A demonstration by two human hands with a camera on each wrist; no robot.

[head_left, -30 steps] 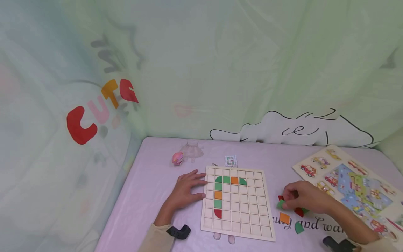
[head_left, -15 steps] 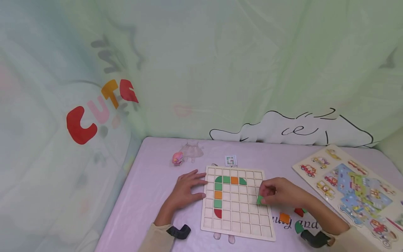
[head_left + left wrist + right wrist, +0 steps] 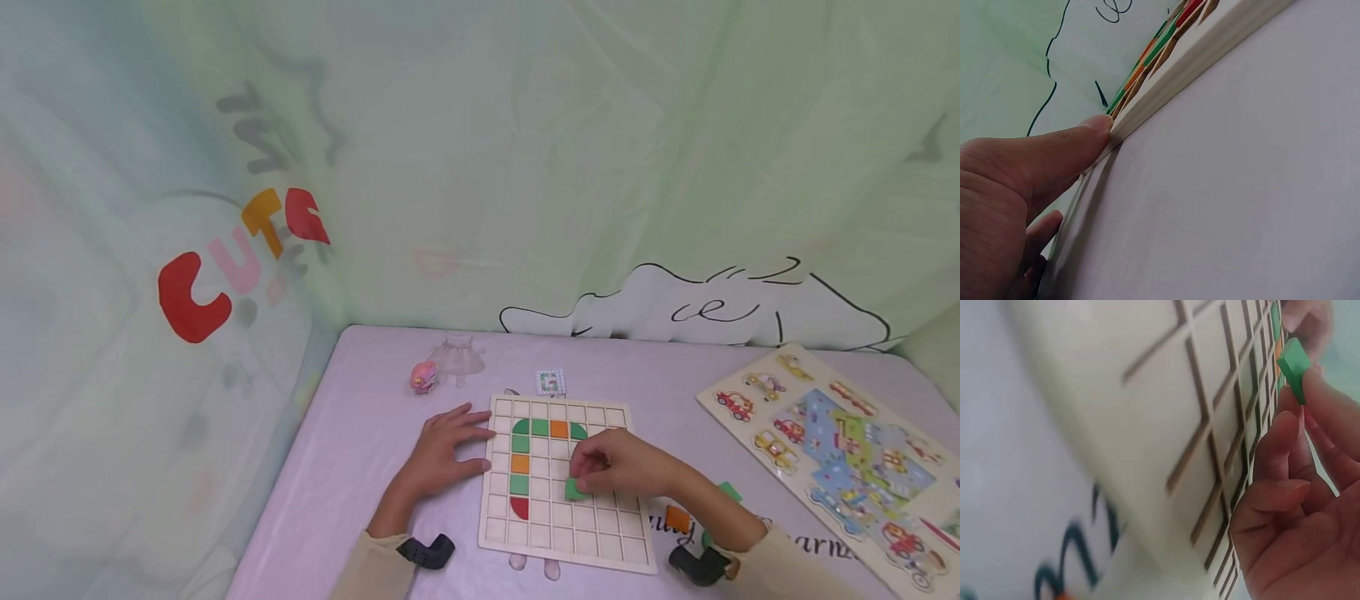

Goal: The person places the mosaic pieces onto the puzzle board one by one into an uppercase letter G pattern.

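A pale wooden grid board lies on the table. Green and orange tiles run along an upper row and down a left column, which ends in a red rounded tile. My left hand rests at the board's left edge, fingers spread; its thumb touches the rim in the left wrist view. Over the middle of the grid, my right hand pinches a green square tile between thumb and finger. In the head view that tile overlaps cells right of the column.
Right of the board lie an orange square tile and a green tile, partly behind the right forearm. A vehicle picture puzzle lies farther right. Behind the board are a small patterned card and a pink toy.
My right hand has carried the green square tile leftward from the loose tiles to over the board's middle. The left hand has stayed at the board's edge.
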